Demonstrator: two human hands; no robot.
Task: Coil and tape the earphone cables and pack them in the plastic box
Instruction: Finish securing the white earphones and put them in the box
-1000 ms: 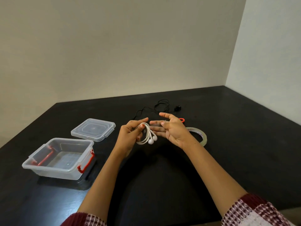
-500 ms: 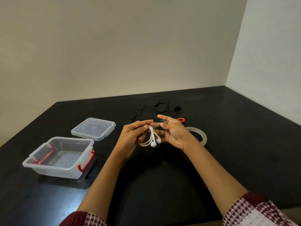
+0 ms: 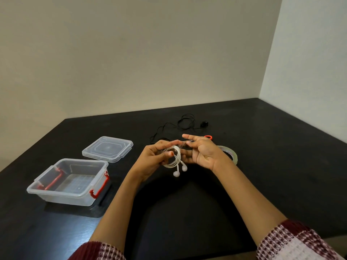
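Gripping white earphone coil (image 3: 177, 156) in left hand (image 3: 153, 161), thumb and fingers curled round loops, held up over middle of desk (image 3: 262, 175). Touching coil with right hand (image 3: 204, 156), fingers straighter and more spread than half a second ago, grasping nothing. Dangling lower than before: two earbuds (image 3: 176, 173). Unmoved: open plastic box (image 3: 56, 198) at left, lid (image 3: 108, 149) behind it, black earphone (image 3: 185, 121) further back, tape roll (image 3: 233, 156) beyond right hand.
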